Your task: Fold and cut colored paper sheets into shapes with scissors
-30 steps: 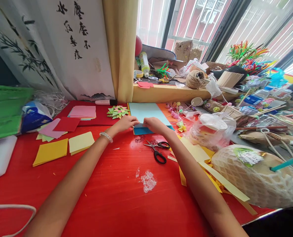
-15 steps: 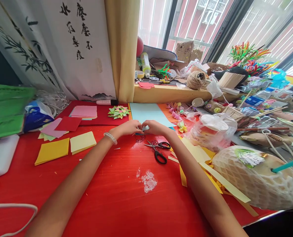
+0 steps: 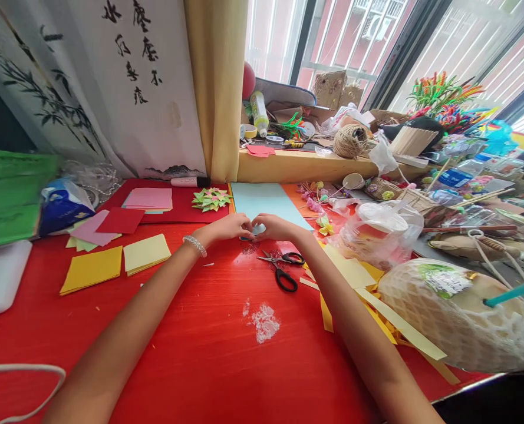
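My left hand (image 3: pixel 231 227) and my right hand (image 3: pixel 276 228) meet fingertip to fingertip at the near edge of a light blue paper sheet (image 3: pixel 264 200). Both have bent fingers drawn into a pinch. A small pale patch (image 3: pixel 259 229) shows between the fingertips; whether it is a held piece or the sheet behind, I cannot tell. Black-handled scissors (image 3: pixel 283 264) lie partly spread just below my right hand. A green and pink folded-paper ornament (image 3: pixel 211 199) sits left of the blue sheet. A clear bead bracelet (image 3: pixel 195 245) circles my left wrist.
Yellow (image 3: pixel 92 270) and cream paper stacks (image 3: pixel 147 253) lie at left. White flaky scraps (image 3: pixel 265 323) are on the red table (image 3: pixel 200 365). Paper strips (image 3: pixel 405 324) and a net-wrapped fruit with a straw (image 3: pixel 456 318) flank my right arm. Craft supplies crowd the windowsill (image 3: pixel 301 160).
My hands stay together at the same spot with small finger movements. The whole view has shifted very slightly. Scissors and papers lie as before.
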A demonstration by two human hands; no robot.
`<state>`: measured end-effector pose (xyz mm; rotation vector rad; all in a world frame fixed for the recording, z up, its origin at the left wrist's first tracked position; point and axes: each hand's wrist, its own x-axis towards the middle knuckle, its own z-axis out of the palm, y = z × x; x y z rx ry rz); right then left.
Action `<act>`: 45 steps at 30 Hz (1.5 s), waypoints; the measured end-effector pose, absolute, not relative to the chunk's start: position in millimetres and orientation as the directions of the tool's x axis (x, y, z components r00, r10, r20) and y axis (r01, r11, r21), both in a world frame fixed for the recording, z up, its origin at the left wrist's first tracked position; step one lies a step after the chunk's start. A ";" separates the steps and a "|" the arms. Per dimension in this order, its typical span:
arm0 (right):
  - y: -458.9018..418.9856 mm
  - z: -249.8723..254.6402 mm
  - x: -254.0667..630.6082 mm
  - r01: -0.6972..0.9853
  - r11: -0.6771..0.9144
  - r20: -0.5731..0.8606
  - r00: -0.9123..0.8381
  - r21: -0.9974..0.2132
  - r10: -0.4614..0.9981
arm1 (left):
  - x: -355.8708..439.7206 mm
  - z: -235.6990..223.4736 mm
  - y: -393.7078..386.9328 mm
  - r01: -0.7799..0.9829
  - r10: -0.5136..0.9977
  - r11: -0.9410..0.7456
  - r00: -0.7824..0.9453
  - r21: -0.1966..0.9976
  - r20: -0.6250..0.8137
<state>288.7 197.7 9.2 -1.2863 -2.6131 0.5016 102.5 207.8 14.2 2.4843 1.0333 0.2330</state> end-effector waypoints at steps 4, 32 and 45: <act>199.3 8.2 288.7 0.741 0.562 0.009 -0.601 -0.367 0.799 | 101.9 15.1 206.9 0.626 0.709 -0.616 0.705 0.478 -0.010; 195.4 14.9 290.5 0.751 0.560 -0.040 -0.609 -0.348 0.792 | 103.1 8.1 211.5 0.661 0.772 -0.578 0.632 0.479 0.060; 194.2 18.5 283.0 0.816 0.548 0.149 -0.528 -0.187 0.836 | 102.2 3.6 216.7 0.646 0.848 -0.511 0.485 0.567 0.213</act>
